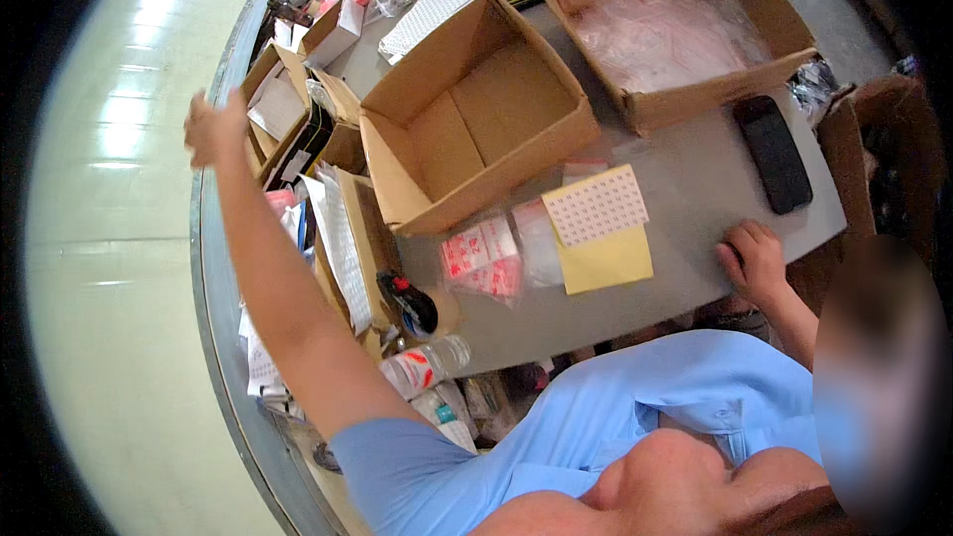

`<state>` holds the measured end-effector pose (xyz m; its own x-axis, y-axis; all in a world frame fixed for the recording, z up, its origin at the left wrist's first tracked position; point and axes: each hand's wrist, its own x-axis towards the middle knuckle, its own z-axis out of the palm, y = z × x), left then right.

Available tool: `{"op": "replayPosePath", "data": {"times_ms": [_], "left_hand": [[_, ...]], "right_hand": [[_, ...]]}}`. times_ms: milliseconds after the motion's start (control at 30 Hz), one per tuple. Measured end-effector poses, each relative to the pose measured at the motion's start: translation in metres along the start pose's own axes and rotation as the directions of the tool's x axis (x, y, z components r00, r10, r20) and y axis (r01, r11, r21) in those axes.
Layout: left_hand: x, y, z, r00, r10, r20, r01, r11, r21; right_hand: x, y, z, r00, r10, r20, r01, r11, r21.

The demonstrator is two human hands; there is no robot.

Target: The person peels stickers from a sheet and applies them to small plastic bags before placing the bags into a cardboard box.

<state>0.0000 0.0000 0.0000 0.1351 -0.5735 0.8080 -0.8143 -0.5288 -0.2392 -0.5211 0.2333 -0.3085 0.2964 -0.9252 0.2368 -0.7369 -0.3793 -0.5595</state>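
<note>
My left arm stretches far out over the table's left edge. My left hand [214, 129] is beside an open carton with papers [276, 104]; its fingers look apart and nothing shows in them. My right hand [754, 260] rests at the table's near right edge, fingers loosely bent and thumb apart, holding nothing. A sheet of small printed labels [596, 203] lies on a yellow backing sheet [608, 263] in the middle of the table. Left of it are clear plastic bags with red print [481, 258]. An empty cardboard box [476, 119] stands beyond them.
A second cardboard box [635, 104] holds clear plastic bags. A black phone [774, 154] lies at the right. Near the left edge are a black tape dispenser or similar tool [407, 303], a plastic bottle [427, 365] and stacked papers [338, 238]. Another carton [854, 164] stands past the right edge.
</note>
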Motion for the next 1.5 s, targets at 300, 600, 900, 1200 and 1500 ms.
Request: {"op": "replayPosePath", "data": {"times_ms": [300,600,900,1200,1500], "left_hand": [[-0.232,0.145,-0.17,0.815,0.573,0.082,-0.193,0.403,-0.895],[-0.36,0.142,-0.117,0.665,0.634,0.395,-0.059,0.572,-0.818],[-0.331,0.166,-0.146,0.727,0.393,0.563,0.684,-0.344,-0.643],[-0.352,0.179,-0.129,0.692,0.4,0.601,0.716,-0.271,-0.644],[-0.362,0.169,-0.117,0.704,0.456,0.544,0.695,-0.285,-0.66]], "right_hand": [[0.059,-0.037,-0.037,0.991,-0.104,0.087,0.09,0.984,0.153],[0.134,-0.05,0.037,0.882,-0.347,0.319,0.321,0.938,0.132],[0.133,-0.019,-0.006,0.929,-0.366,0.046,0.207,0.62,0.757],[0.128,-0.017,-0.006,0.961,-0.258,0.096,0.116,0.694,0.711],[0.124,-0.023,-0.006,0.939,-0.252,0.232,-0.005,0.667,0.745]]}}
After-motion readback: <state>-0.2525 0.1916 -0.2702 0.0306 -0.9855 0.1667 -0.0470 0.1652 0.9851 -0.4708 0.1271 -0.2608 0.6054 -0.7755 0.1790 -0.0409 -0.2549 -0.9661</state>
